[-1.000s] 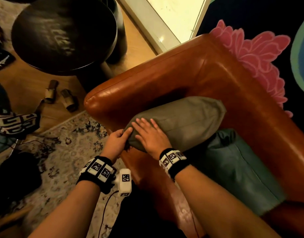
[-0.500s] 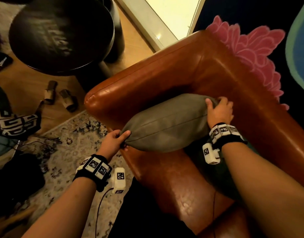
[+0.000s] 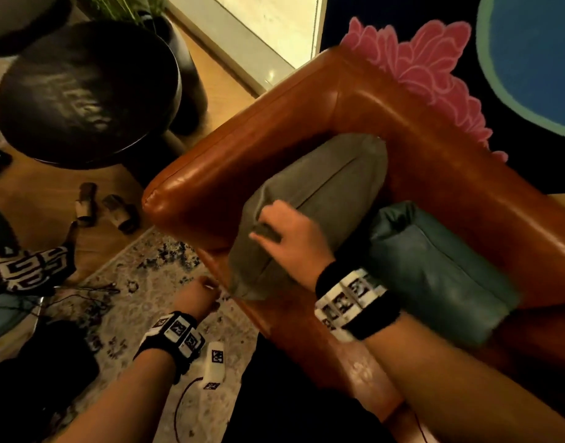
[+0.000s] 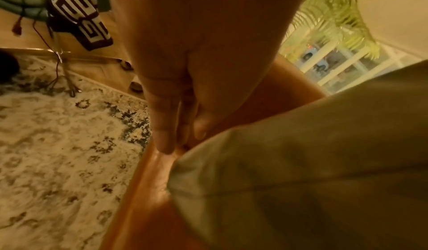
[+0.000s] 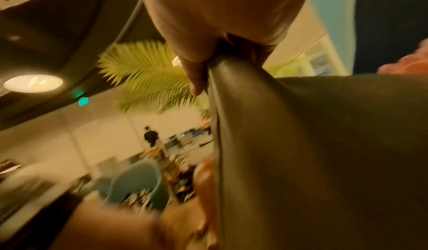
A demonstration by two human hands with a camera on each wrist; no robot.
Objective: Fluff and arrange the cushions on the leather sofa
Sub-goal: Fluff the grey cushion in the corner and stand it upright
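Here the right hand [image 3: 290,238] pinches a fold of the grey cushion [image 3: 322,193], the left hand [image 3: 196,297] grips its corner, plumping it; next it wants seating against the sofa [image 3: 243,139] arm.

Your sofa [image 3: 306,100] has its arm on the left and its back on the right, meeting at the far corner. One cushion [image 3: 326,193] lies on the seat in that corner, against the arm; a second cushion [image 3: 434,270] lies just right of it, against the back. Your right hand [image 3: 294,241] sits on the near part of the first cushion, your left hand [image 3: 196,297] at its near tip, by the seat's front edge. A rug [image 3: 121,292] lies on the floor left of the sofa, a round table [image 3: 83,91] beyond it.
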